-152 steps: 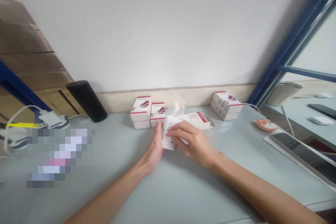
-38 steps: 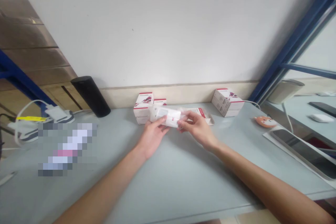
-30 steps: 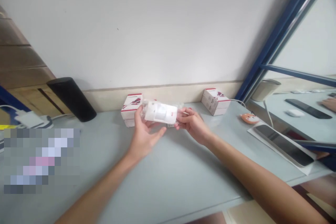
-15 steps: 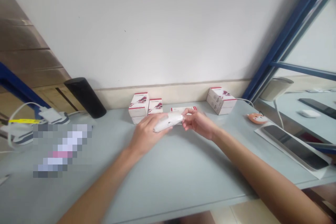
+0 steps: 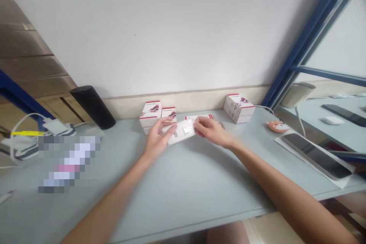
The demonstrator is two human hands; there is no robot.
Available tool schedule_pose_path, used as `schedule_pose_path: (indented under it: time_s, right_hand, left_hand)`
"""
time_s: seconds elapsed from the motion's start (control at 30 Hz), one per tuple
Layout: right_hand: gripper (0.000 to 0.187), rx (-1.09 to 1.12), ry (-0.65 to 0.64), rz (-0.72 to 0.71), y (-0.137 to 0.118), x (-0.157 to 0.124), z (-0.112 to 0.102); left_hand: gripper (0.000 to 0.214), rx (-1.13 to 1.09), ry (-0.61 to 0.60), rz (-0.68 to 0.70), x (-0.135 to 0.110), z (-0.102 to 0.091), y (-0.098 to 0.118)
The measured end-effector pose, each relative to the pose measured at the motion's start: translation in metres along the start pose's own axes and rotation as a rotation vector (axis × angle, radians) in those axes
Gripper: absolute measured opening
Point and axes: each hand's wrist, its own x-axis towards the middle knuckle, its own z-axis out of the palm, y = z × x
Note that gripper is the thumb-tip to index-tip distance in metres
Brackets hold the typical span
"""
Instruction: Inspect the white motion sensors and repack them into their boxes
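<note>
Between my two hands is a flat white packet [image 5: 180, 132] with a shiny, clear-looking surface and a small label-like patch. My left hand [image 5: 156, 139] is closed on its left end, thumb on top. With pinched fingertips, my right hand [image 5: 211, 129] holds its right end. The packet is held above the grey table, tilted a little, and what is inside is too blurred to tell. Just behind it lies a flat white and red box [image 5: 199, 117], partly hidden by my right hand.
White and red boxes [image 5: 150, 110] stand back left, another box group [image 5: 239, 108] back right. A black cylinder [image 5: 93, 107] leans left of them, near a power strip [image 5: 67, 129]. A phone [image 5: 317, 156] and an orange animal-shaped item [image 5: 277, 126] lie right, beside a mirror [image 5: 340, 110].
The packet has turned so that its broad face with the label-like patch shows. My left fingers have shifted, with the thumb now on top; my right hand still pinches the right end.
</note>
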Motion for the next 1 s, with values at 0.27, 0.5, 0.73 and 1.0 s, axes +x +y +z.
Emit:
schedule_pose_path:
  time_s: [0.27, 0.5, 0.73, 1.0]
  right_hand:
    - [0.039, 0.054, 0.100, -0.049, 0.000, 0.001, 0.007]
    - [0.040, 0.068, 0.105, -0.109, -0.002, -0.002, 0.003]
    - [0.029, 0.000, 0.182, 0.116, 0.001, 0.000, 0.002]
    - [0.033, -0.073, 0.214, -0.028, -0.006, -0.003, 0.006]
  left_hand:
    - [0.048, -0.318, -0.401, -0.452, -0.001, -0.008, 0.003]
    - [0.038, -0.603, -0.571, -0.630, -0.009, -0.006, -0.002]
    - [0.047, -0.775, -0.603, -0.484, -0.013, -0.009, 0.019]
    - [0.047, -0.242, -0.167, -0.358, -0.022, 0.013, 0.009]
